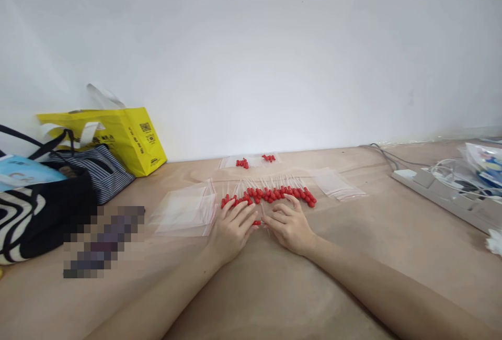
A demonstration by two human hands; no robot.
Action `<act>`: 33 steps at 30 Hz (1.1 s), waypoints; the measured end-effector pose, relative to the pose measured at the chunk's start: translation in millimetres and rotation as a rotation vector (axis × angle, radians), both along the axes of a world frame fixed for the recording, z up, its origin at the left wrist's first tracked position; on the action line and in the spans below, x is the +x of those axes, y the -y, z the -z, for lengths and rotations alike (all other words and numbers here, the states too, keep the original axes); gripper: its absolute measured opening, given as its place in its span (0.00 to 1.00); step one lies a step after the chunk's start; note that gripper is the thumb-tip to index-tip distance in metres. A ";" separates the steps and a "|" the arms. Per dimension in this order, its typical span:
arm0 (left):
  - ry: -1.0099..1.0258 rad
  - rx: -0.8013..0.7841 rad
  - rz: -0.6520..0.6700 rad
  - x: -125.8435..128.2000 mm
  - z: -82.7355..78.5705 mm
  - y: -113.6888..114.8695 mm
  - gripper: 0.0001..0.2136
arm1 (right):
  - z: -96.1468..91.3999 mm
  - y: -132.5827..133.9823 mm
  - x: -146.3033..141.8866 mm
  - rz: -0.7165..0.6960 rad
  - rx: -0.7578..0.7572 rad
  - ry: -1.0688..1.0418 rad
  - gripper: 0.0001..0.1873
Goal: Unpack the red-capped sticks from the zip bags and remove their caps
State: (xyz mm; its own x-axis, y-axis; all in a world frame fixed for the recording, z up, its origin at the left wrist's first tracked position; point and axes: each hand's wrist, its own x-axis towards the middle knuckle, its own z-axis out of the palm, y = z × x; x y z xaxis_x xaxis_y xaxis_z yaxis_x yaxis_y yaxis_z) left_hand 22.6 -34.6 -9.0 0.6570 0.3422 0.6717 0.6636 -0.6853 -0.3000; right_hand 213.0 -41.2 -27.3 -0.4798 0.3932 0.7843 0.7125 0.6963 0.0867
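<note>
Between my hands is a thin white stick with a red tip (256,223). My left hand (232,231) is closed on it, with the thumb and fingertips at the red end. My right hand (292,227) has its fingers curled in close beside the stick. Something pale and thin shows at its fingertips, but I cannot make out what it is. Just beyond my fingers, a row of red-tipped white sticks (274,193) lies on the table, red ends towards me.
Clear zip bags (184,209) lie left of the row, others (339,184) to its right. Farther back, a bag holds red pieces (242,163). A yellow bag (145,141) and dark totes stand left. A white power strip (443,199) with cables lies right.
</note>
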 end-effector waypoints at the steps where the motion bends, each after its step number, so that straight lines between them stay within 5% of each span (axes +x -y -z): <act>1: -0.012 -0.005 0.011 -0.1 0.9 -0.8 0.10 | 0.2 -0.1 0.0 0.003 -0.003 0.005 0.10; 33: -0.065 0.014 0.135 -2.5 -0.5 4.2 0.14 | -4.8 8.8 2.2 -0.080 -0.006 -0.054 0.09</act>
State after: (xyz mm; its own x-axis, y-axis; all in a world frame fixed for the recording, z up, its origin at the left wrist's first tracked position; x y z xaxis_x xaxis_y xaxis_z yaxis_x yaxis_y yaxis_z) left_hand 20.0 -38.8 -8.5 0.7388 0.2390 0.6301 0.5447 -0.7624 -0.3494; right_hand 215.2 -50.0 -22.5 -0.4670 0.3599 0.8077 0.6579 0.7518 0.0454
